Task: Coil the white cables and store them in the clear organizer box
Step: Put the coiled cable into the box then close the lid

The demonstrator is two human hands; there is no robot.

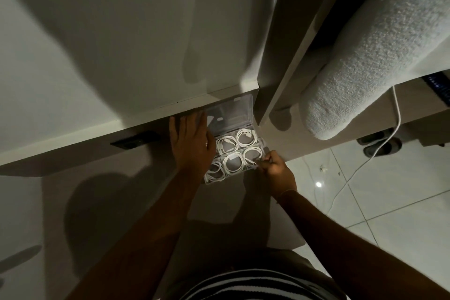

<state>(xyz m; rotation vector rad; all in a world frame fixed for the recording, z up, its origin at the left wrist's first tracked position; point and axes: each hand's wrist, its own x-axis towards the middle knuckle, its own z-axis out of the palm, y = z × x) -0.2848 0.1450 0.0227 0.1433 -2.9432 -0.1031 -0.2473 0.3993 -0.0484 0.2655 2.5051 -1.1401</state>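
A clear organizer box [263, 142] lies on the grey table, its clear lid [233, 111] flipped up against the wall. Several compartments each hold a coiled white cable [246, 137]. My left hand [191, 145] rests flat with fingers spread over the box's left side, covering part of it. My right hand [274, 165] is at the box's right edge, fingers pinched on the end of the coiled cable [252, 154] in the near right compartment.
A black wall socket [132, 141] sits left of the box under a white ledge. A grey textured cushion [370, 61] lies to the right. Another white cable [379, 148] trails across the tiled floor near dark slippers [379, 145].
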